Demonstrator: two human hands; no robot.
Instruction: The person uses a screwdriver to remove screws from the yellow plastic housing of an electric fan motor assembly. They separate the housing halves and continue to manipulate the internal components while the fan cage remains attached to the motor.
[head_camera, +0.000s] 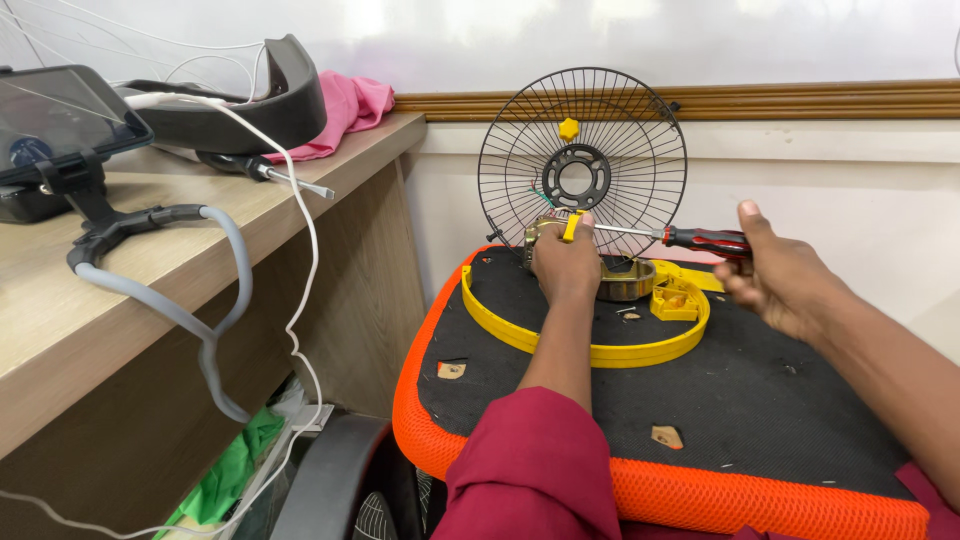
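Note:
My left hand (565, 265) grips a small fan motor (625, 280) with a yellow part at its top, on a black cushion with an orange mesh edge (500, 470). My right hand (775, 275) holds a screwdriver with a red and black handle (705, 240); its shaft points left, tip at the yellow part by my left fingers. A black wire fan guard (582, 160) stands upright just behind, with a yellow knob near its top. A yellow ring (600, 352) and a yellow bracket (675, 300) lie around the motor.
A wooden desk (60, 330) stands to the left with a phone on a grey flexible holder (60, 115), a black curved housing (260, 100), a pink cloth (350, 105), a white cable and a second screwdriver (270, 172). Green material lies on the floor below.

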